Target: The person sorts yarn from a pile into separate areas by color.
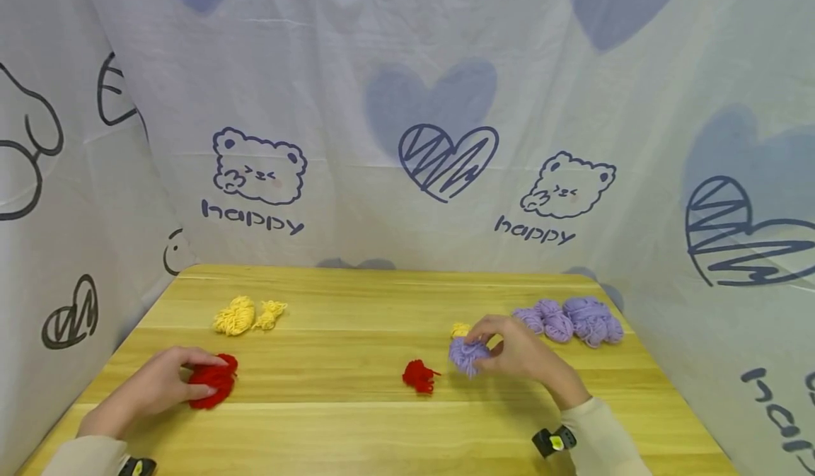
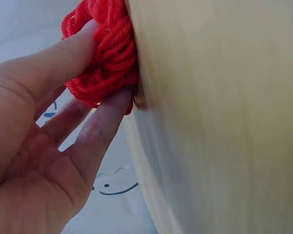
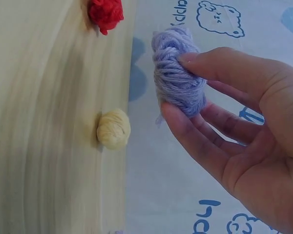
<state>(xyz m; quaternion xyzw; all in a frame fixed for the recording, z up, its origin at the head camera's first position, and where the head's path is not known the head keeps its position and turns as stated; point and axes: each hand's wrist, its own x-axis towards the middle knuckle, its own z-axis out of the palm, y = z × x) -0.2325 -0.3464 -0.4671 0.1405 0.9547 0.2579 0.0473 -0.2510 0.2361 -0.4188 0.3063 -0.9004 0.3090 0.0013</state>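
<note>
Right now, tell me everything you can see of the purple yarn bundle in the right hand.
The purple yarn bundle is a small, pale lilac skein of soft, fuzzy strands wound side by side into an oblong wad, with a short loose end trailing below. The right hand pinches it between thumb and fingertips, at or just above the wooden table. The head view places it right of a small red yarn tuft, beside a small yellow yarn ball, with larger purple skeins farther back.
</note>
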